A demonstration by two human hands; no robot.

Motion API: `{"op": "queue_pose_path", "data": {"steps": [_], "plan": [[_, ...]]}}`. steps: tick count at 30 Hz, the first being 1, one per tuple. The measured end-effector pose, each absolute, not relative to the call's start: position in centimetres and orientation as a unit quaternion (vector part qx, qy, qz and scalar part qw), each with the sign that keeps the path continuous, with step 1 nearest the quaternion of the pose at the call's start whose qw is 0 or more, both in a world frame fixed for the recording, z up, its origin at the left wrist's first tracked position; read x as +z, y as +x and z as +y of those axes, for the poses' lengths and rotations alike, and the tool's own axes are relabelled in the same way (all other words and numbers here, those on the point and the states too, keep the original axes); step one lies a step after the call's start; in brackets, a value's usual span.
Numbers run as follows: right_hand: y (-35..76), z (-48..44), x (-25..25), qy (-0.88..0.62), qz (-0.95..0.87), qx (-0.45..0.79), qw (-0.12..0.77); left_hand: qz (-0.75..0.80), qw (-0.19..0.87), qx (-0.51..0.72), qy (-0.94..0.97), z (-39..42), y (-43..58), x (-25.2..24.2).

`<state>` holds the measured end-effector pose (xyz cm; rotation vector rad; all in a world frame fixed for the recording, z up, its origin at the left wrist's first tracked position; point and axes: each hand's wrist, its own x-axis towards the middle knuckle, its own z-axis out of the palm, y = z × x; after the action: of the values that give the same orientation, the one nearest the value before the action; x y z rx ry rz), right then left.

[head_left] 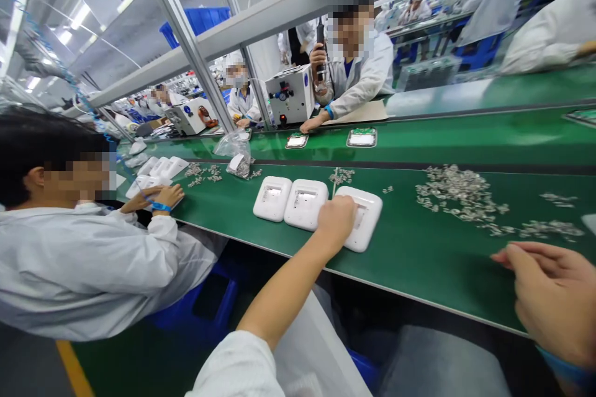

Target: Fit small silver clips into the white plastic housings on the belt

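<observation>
My left hand is closed at the left edge of a white plastic housing, which sits at a slant on the green work surface. Its fingertips are hidden. A thin pale stick shows just beyond this hand; I cannot tell whether the hand holds it. Two similar housings, a middle one and a left one, lie side by side to the left, open faces up. At the right, my right hand hovers near the front edge with thumb and fingers pinched; what is between them cannot be made out.
A large pile of small metal parts lies beyond my hands, with a smaller pile behind the housings. A clear bag holds more. A co-worker's hands touch white housings at left. Across, another person's hand reaches a circuit-board unit.
</observation>
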<state>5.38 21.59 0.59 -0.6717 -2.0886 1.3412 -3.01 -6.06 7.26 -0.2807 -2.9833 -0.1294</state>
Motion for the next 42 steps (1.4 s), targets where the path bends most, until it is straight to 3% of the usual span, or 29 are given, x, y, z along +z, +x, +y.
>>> {"op": "queue_pose_path", "data": {"steps": [2, 6, 8, 13, 16, 19, 22, 27, 33, 36, 40, 42], "plan": [[5.6, 22.8, 1.6, -0.218, -0.838, 0.417, 0.277, -0.994, 0.075, -0.048, -0.069, -6.8, -3.0, 7.5], [5.8, 27.8, 2.6, -0.223, -0.906, 0.085, 0.349, -0.994, 0.083, -0.062, -0.033, -9.5, -3.2, 8.0], [6.1, 30.2, 2.4, -0.265, -0.904, -0.017, 0.336, -0.993, 0.092, -0.067, -0.014, -11.6, -3.5, 8.1], [7.5, 32.0, 1.3, -0.302, -0.910, -0.131, 0.252, -0.985, 0.150, -0.065, 0.059, -16.6, -4.5, 8.8], [8.3, 29.8, 1.8, -0.266, -0.914, -0.168, 0.256, -0.955, 0.278, -0.090, 0.056, -16.2, -5.0, 8.8], [9.1, 26.1, 3.6, -0.212, -0.938, -0.159, 0.222, -0.917, 0.349, -0.153, -0.115, -11.9, -6.3, 7.6], [9.6, 22.0, 5.7, -0.135, -0.972, -0.091, 0.171, -0.909, 0.241, -0.171, -0.294, -5.7, -8.9, 5.6], [9.3, 16.7, 8.1, 0.020, -0.996, 0.045, 0.071, -0.894, 0.158, -0.178, -0.380, 0.5, -13.1, 2.8], [6.3, 15.0, 10.2, 0.094, -0.991, 0.098, -0.002, -0.890, 0.102, -0.199, -0.398, -0.2, -14.9, 1.1], [4.4, 16.4, 11.0, 0.114, -0.978, 0.174, 0.023, -0.889, 0.095, -0.229, -0.383, -1.0, -15.2, 1.1], [2.7, 18.3, 12.0, 0.055, -0.942, 0.293, 0.157, -0.868, 0.110, -0.306, -0.375, -0.3, -14.6, 1.7], [2.0, 18.4, 11.9, 0.018, -0.935, 0.303, 0.182, -0.850, 0.127, -0.349, -0.374, 0.8, -13.5, 2.1]]}}
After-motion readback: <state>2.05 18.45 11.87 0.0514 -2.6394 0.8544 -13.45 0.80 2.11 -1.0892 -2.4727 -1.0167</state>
